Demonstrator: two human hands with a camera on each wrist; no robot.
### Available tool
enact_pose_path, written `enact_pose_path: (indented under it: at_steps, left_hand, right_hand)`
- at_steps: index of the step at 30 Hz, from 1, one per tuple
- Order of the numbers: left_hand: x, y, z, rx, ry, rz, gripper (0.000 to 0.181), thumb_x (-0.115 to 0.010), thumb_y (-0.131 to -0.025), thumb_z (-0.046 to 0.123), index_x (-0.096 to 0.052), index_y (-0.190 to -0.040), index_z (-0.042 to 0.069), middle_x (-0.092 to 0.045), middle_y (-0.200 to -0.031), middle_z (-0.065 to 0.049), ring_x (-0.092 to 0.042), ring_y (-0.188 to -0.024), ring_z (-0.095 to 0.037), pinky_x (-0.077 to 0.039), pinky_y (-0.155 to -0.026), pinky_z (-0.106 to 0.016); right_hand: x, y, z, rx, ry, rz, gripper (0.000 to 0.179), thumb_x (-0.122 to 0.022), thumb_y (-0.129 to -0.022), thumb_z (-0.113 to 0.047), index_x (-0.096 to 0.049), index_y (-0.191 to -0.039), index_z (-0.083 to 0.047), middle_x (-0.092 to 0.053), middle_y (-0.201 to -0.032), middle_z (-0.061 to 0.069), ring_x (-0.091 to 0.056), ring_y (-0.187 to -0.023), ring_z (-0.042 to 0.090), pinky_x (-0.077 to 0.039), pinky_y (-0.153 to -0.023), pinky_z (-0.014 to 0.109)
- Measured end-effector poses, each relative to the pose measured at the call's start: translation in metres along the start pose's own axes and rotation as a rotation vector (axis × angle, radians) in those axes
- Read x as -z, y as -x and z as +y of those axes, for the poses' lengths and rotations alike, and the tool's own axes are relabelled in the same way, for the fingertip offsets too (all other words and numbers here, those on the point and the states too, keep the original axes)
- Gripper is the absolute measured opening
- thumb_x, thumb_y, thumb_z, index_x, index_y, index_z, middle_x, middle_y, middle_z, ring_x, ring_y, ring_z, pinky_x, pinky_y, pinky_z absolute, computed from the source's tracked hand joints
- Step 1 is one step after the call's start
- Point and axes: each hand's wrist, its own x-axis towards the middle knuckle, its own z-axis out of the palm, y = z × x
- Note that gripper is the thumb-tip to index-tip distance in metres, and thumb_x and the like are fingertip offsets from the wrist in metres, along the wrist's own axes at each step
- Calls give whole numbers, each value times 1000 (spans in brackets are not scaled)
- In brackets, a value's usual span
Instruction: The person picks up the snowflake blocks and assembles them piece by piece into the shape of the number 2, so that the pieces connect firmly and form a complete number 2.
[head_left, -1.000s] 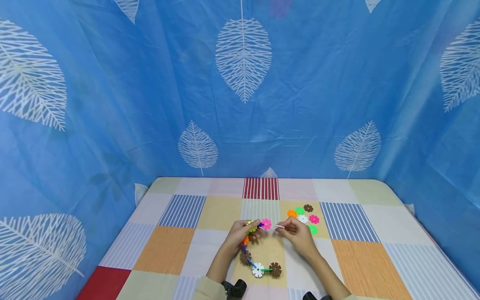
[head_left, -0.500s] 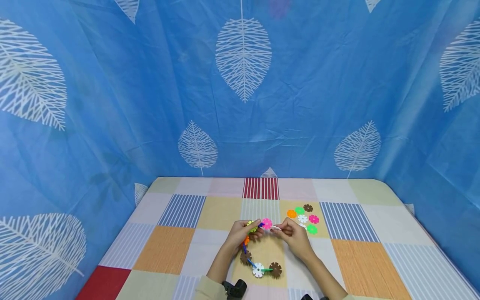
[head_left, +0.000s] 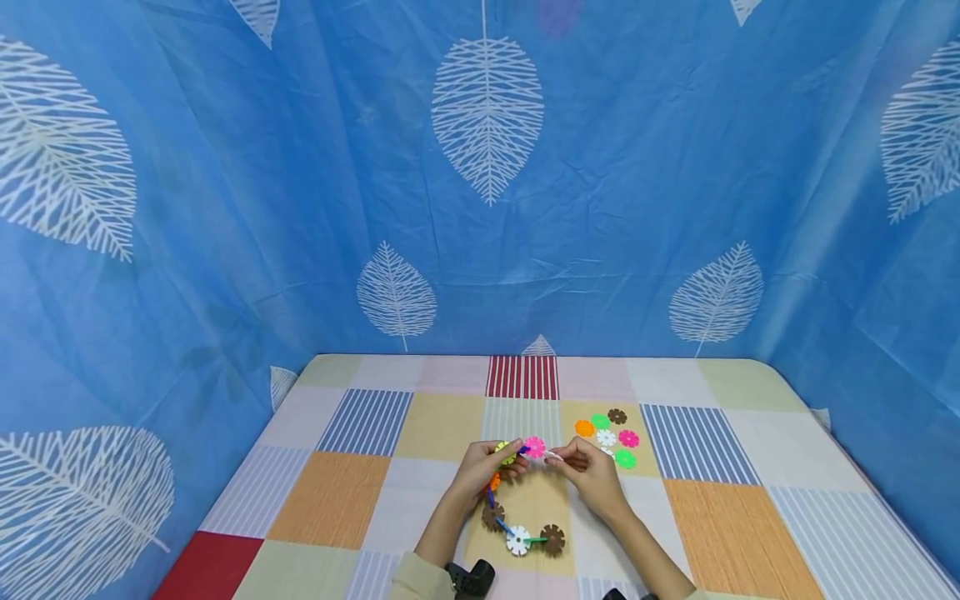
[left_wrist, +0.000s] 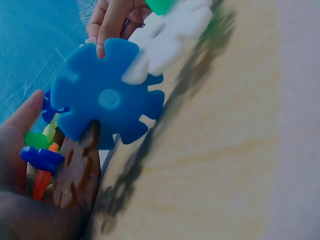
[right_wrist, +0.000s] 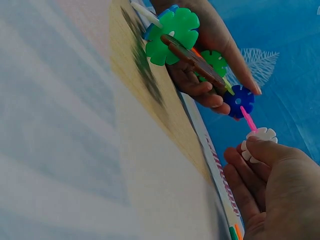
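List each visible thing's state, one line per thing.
Pink notched plastic disc: joined to dark-blue notched disc
White notched plastic disc: pinched, touching pink disc
Right hand: pinches white disc
Multicoloured notched-disc plastic chain: linked, held
Left hand: grips chain
Loose multicoloured notched plastic discs: lying unattached
Patchwork-print cloth: spread flat
Blue leaf-print curtain: hanging, creased

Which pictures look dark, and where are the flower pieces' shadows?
Head view: bright, with pale shine down the right of the blue curtain; left wrist view: dim, soft dark shadows on the tablecloth, and the white disc looks a bit blurry; right wrist view: dim too, a fuzzy shadow lying on the tan patch near the big green disc.
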Motion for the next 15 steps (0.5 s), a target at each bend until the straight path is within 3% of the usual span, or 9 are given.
enact_pose_path:
  at_steps: [9,15]
  left_hand:
    - [0,2,-1,-6,-8,-6,46,-65,-84,39,-68,-92,-6,-68,-76,-14,-66,-68,-18,-54,-62,-28]
    - [-1,1,0,-8,-14,-3,45,-65,-84,38,-68,-92,-6,-68,-76,-15,-66,-66,-17,-54,-61,-27]
  right_hand:
    - [0,3,-2,-17,20,15,11,-68,-76,11,-58,-77,6,-67,-84,20,-65,-77,37,-55,-69,28]
    - [1,1,-2,57,63,-19,12,-68,-75,11,-58,-76,4,-67,-82,19,-66,-74,35,-55,-68,28]
